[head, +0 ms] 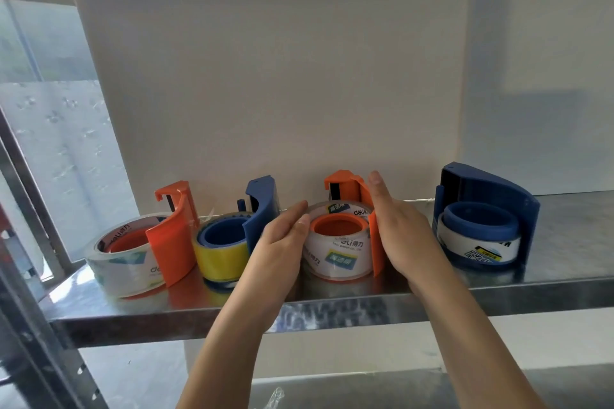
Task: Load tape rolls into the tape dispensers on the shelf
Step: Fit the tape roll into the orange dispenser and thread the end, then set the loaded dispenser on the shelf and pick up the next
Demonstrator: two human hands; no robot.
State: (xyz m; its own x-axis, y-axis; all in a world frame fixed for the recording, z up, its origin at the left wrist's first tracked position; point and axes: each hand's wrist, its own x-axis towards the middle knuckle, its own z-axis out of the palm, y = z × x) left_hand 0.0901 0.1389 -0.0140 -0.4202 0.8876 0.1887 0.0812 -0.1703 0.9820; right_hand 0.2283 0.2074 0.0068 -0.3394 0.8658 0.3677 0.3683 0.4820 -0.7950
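Steel shelf (pixel 349 307): four loaded dispensers in a row. Left hand (pixel 282 242) and right hand (pixel 398 229), fingers extended, flank the orange dispenser (pixel 345 186) with clear tape roll (pixel 337 252), touching its sides.

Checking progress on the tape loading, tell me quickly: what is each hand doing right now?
Left hand: fingers curled against the clear tape roll, touching its left side.
Right hand: open, flat against the orange dispenser holding that roll.

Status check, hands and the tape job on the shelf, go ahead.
Left hand and right hand flank the second orange dispenser, clear tape roll seated on its hub. All four dispensers look loaded. Nothing blocking.
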